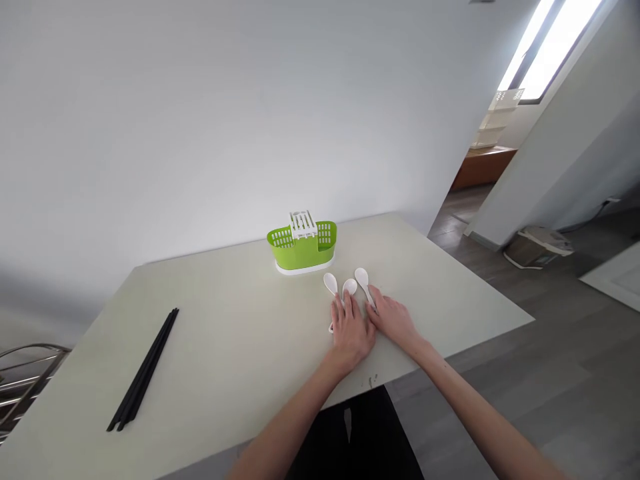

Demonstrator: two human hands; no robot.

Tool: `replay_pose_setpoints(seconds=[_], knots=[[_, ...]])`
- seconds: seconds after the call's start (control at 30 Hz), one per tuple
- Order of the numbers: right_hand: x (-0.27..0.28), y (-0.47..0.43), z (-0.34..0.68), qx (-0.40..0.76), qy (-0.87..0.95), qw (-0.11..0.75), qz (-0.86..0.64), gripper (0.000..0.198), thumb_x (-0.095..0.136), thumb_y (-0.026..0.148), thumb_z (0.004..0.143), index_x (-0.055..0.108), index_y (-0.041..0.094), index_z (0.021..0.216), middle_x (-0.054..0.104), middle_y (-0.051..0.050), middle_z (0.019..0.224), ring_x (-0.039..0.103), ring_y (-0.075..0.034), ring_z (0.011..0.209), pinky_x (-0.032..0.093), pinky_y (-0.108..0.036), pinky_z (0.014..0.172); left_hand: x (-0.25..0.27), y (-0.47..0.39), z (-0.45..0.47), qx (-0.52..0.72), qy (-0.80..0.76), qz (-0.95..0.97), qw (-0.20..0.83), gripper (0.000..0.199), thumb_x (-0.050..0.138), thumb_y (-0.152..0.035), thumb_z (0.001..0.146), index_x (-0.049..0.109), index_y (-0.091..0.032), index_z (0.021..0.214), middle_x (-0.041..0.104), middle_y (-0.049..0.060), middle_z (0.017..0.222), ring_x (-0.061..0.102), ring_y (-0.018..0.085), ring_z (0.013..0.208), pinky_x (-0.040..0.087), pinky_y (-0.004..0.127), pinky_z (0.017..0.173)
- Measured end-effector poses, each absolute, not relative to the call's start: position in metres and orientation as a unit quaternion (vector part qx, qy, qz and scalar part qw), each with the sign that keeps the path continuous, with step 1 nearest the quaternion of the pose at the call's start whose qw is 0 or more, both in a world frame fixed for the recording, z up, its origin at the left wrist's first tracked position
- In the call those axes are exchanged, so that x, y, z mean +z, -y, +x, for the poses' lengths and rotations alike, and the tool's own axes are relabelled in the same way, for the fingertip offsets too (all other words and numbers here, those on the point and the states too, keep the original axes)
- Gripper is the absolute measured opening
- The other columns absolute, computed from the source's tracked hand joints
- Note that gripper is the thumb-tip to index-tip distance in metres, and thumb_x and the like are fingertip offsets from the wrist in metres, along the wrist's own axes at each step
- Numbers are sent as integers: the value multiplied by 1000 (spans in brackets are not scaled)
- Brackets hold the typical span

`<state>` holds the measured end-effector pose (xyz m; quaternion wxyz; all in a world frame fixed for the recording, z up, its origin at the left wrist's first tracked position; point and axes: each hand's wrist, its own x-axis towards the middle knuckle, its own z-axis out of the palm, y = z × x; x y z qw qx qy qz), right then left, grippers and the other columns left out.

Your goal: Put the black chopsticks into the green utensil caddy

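Our left hand [351, 329] lies flat and spread over the handles of three white spoons [349, 287], fingers pressing down rather than pinching. Our right hand [393, 318] rests just beside it, fingers against the handle of the rightmost spoon; we cannot tell whether it grips that handle or only touches it. The spoons lie on the table, bowls pointing toward the green holder [302, 247], which stands near them at the far edge with a white slotted insert on top.

We judge that the smooth spoons could slide apart or spin under flat palms, since nothing pins them from the sides. The table's front edge is close to our wrists, so a spoon dragged backward could drop to the floor.

The table [240, 333] is pale, smooth and matte. A bundle of black chopsticks [145, 370] lies well apart at the left. Behind stands a plain white wall; to the right, grey wood flooring, a doorway and a bright window.
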<state>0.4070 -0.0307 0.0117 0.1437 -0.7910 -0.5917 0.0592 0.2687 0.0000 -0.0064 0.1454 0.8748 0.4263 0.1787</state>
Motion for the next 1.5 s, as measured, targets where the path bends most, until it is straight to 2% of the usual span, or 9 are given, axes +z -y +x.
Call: replay_pose_setpoints(seconds=[0.13, 0.23, 0.37, 0.5, 0.63, 0.73, 0.83, 1.07, 1.5], knots=[[11, 33, 412, 72, 617, 165, -766, 49, 43, 33, 106, 41, 16, 151, 76, -10, 101, 72, -26, 94, 43, -31, 73, 1, 0, 264, 200, -389, 874, 213, 77, 49, -18, 92, 24, -14, 164, 20, 18, 173, 7, 37, 161, 17, 63, 129], [8, 39, 417, 85, 636, 207, -738, 49, 42, 34, 105, 44, 16, 150, 73, -7, 92, 70, -25, 91, 45, -32, 74, 9, -5, 236, 257, -338, 880, 210, 72, 46, -20, 97, 21, -19, 165, 23, 14, 173, 8, 31, 162, 24, 60, 129], [0, 52, 425, 119, 644, 281, -702, 45, 42, 45, 105, 58, 21, 139, 68, -4, 84, 65, -24, 87, 49, -36, 80, 25, -35, 144, 294, -327, 890, 118, 58, 46, -32, 104, 32, -24, 160, 34, 12, 169, 18, 30, 161, 33, 58, 126], [-8, 61, 430, 170, 616, 359, -680, 45, 44, 52, 103, 62, 24, 134, 67, -3, 83, 64, -23, 80, 52, -36, 80, 50, -71, 8, 293, -414, 862, -9, 48, 45, -39, 105, 45, -21, 150, 46, 14, 161, 30, 31, 157, 34, 57, 125], [-10, 62, 429, 190, 591, 386, -682, 46, 45, 54, 102, 63, 24, 132, 67, -1, 78, 61, -21, 72, 51, -33, 75, 65, -89, -121, 206, -537, 815, -66, 63, 39, -54, 103, 45, -14, 152, 42, 18, 164, 23, 36, 159, 31, 60, 124], [-10, 63, 428, 194, 569, 393, -695, 46, 44, 55, 102, 63, 25, 131, 67, 0, 77, 61, -20, 69, 50, -33, 73, 60, -94, -187, 106, -622, 775, -41, 81, 36, -63, 99, 35, -9, 159, 36, 20, 167, 22, 41, 158, 31, 62, 122], [-11, 65, 428, 196, 548, 400, -708, 47, 42, 57, 102, 62, 26, 131, 69, -1, 78, 62, -21, 71, 51, -34, 74, 49, -96, -217, 44, -638, 769, 7, 82, 26, -61, 100, 29, -10, 164, 32, 17, 169, 23, 38, 158, 33, 59, 122], [-9, 67, 426, 200, 529, 401, -721, 47, 45, 58, 99, 63, 26, 129, 73, -3, 83, 65, -22, 75, 51, -34, 74, 32, -95, -181, 34, -635, 771, 3, 75, 17, -53, 104, 28, -11, 165, 27, 14, 170, 19, 36, 159, 28, 61, 124], [-7, 65, 426, 201, 523, 407, -722, 44, 48, 56, 97, 66, 25, 123, 73, -2, 82, 65, -21, 74, 52, -33, 73, -3, -69, 37, 99, -560, 823, -7, 67, 23, -47, 108, 34, -12, 163, 27, 14, 171, 16, 36, 160, 16, 62, 128]])
